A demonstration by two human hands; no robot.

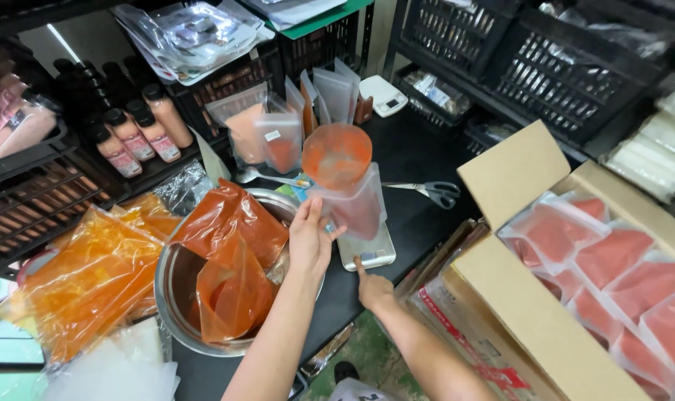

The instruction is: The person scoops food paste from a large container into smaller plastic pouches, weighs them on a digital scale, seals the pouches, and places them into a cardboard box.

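Two hands work at the black desk (pixel 419 160) edge. Left hand (pixel 309 236), fingers spread, steadies a clear pouch (pixel 354 204) with an orange funnel (pixel 337 154) on a small scale (pixel 367 251). Right hand (pixel 372 286) presses one extended finger onto the scale's front; other fingers are curled. Steel bowl (pixel 175 286) crowds the left, open carton (pixel 515 297) the right. Scissors (pixel 430 191) lie behind. Scale display unreadable; carton cut off.

Red-filled pouches (pixel 612 260) fill the cardboard box (pixel 515 312) — right side.
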